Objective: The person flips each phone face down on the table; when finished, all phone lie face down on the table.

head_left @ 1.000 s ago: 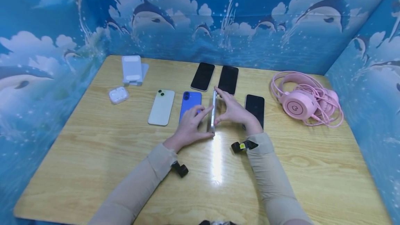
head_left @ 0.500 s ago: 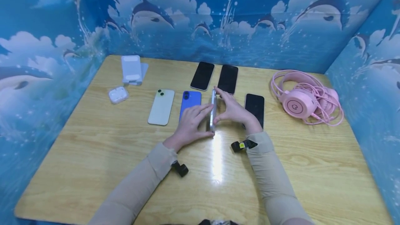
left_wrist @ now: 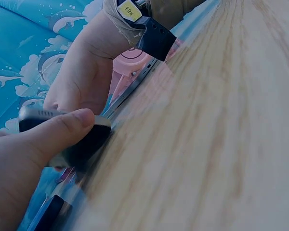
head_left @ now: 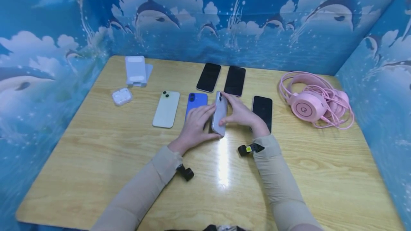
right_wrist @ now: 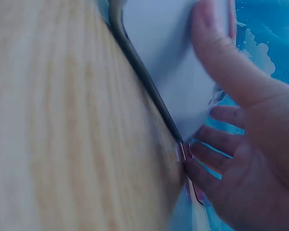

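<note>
A smartphone with a pale, silvery back (head_left: 219, 109) is tilted up on its long edge, close over the table, between both hands. My left hand (head_left: 192, 129) grips it from the left; its thumb lies across the near end of the phone (left_wrist: 33, 115) in the left wrist view. From the right, my right hand (head_left: 240, 113) holds the far end, its thumb pressing on the phone's back (right_wrist: 164, 62). A blue phone (head_left: 197, 99) lies partly hidden behind my left hand. Beside my right wrist lies a phone with a black screen (head_left: 262, 108).
Two black-screened phones, one (head_left: 208, 77) left of the other (head_left: 235, 81), lie at the back. A pale green phone (head_left: 166, 109) lies face down at left. Farther left are a white stand (head_left: 135, 70) and a small clear case (head_left: 122, 96). Pink headphones (head_left: 303, 111) lie at right.
The phone between my hands has tipped from nearly on edge, so its pale back now shows to the head camera. The hands keep nearly the same place; the other things have not moved.
</note>
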### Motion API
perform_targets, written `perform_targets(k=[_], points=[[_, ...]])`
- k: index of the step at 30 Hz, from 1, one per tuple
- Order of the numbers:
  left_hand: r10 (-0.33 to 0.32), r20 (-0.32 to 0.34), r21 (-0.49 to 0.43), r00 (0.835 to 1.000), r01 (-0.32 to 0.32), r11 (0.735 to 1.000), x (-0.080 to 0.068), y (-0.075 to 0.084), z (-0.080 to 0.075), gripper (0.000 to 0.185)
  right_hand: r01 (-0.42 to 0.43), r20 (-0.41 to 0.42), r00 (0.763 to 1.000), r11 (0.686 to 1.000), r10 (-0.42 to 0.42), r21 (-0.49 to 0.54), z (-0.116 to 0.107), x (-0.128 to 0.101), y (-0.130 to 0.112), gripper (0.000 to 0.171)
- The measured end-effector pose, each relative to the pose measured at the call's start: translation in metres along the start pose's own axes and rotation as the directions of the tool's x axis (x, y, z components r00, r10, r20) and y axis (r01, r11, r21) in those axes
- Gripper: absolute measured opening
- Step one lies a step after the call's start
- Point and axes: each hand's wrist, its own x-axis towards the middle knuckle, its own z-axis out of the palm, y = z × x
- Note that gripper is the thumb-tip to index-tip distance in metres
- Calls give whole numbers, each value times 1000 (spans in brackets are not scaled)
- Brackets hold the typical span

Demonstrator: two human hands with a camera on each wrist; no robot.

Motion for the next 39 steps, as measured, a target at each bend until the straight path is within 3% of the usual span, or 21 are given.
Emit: perform_targets(k=[3,7,10,27,34,39], points=[[-63,78,17,995,62,998,-1,1,0,96,-24,-10,1000,998,23,-53,-1,0,-1,113],[-155,219,63,963,144,988,-1,2,1,90,-47,-5,999,992,47,-114,0,1,0,107],[-189,269,85,944,172,981,0,2,1,89,-55,2,998,990,56,-127,0,1,0,103],[-205,271,70,941,193,979,1,2,1,77,10,-10,1000,993,-11,-122,-6,1,6,96],[-207,260,62,943,198,978,3,3,-2,75,-28,2,1000,992,28,-122,-11,-3,1,92],[-204,258,51,944,197,979,4,9,-2,71,-56,-44,998,989,50,-136,-28,-21,8,87]])
